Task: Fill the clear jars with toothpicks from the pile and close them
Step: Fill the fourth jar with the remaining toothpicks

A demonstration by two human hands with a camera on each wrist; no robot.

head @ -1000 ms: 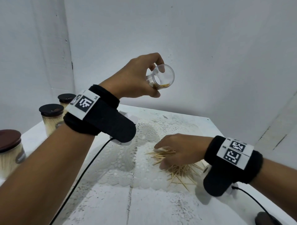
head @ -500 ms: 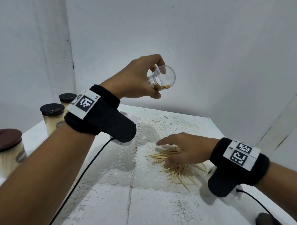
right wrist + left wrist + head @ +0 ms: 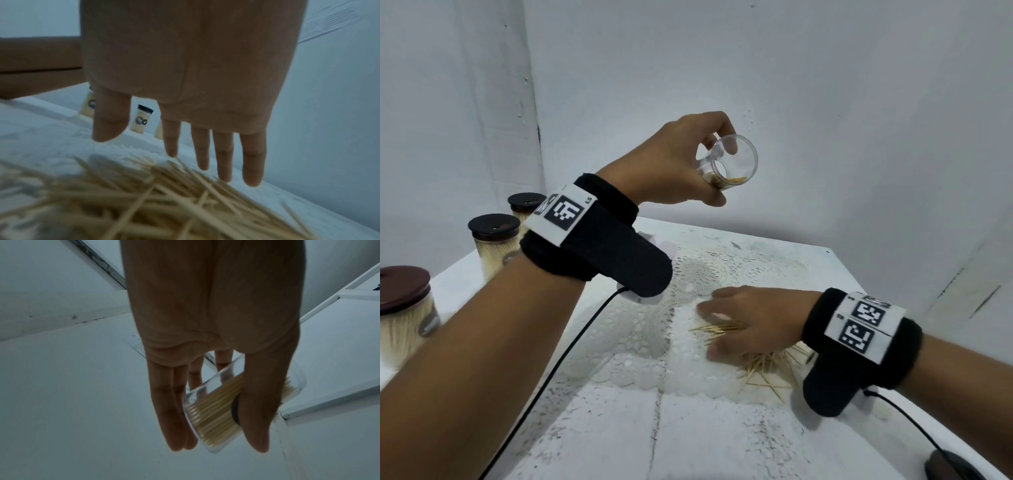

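My left hand (image 3: pixel 688 164) holds a small clear jar (image 3: pixel 732 162) in the air above the table, tilted with its open mouth toward me. A thin layer of toothpicks lies inside the clear jar (image 3: pixel 218 412), gripped between thumb and fingers. On the lace mat lies the toothpick pile (image 3: pixel 763 359). My right hand (image 3: pixel 750 325) rests over the pile with fingers spread and straight, fingertips (image 3: pixel 251 180) just at the toothpick pile (image 3: pixel 164 203). Nothing is pinched in the right hand.
Two filled jars with black lids (image 3: pixel 494 245) (image 3: pixel 525 205) stand at the table's left edge, and a larger brown-lidded jar (image 3: pixel 404 315) nearer me. A black lid (image 3: pixel 952 466) lies at the front right. Cables trail from both wrists. Walls close in behind and right.
My right hand has shifted slightly right and spread flatter over the pile. The left hand keeps the jar raised, almost still.
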